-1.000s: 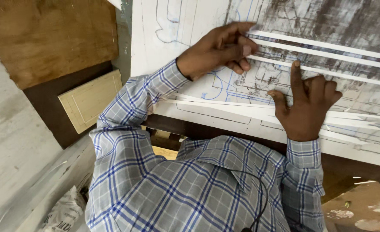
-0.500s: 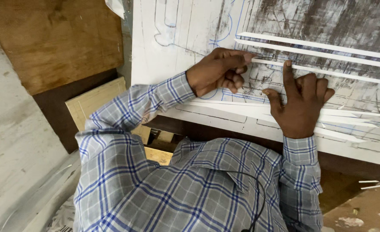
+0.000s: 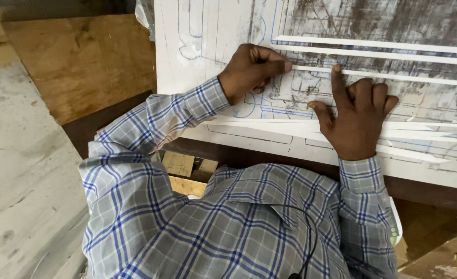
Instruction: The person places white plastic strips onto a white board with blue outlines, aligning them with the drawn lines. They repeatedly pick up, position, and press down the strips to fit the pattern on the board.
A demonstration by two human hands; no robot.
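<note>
A white board [image 3: 208, 36] marked with blue and grey lines lies in front of me. Three thin white strips lie across it side by side; the nearest strip [image 3: 394, 76] runs to the right. My left hand [image 3: 251, 70] pinches the left end of that strip between thumb and fingers. My right hand [image 3: 355, 111] rests on the board just below it, forefinger tip pressed on the strip, other fingers curled. More long white slivers [image 3: 419, 135] lie under my right hand near the board's front edge.
A plywood sheet [image 3: 84, 62] lies at the left, beside a pale grey surface [image 3: 22, 170]. Below the board's front edge are small wooden blocks [image 3: 182, 170]. A brown surface with paint spots [image 3: 440, 258] shows at lower right.
My left hand has slid down to the nearest strip and now pinches its end. My right forefinger has stretched up onto the same strip. The view has shifted slightly.
</note>
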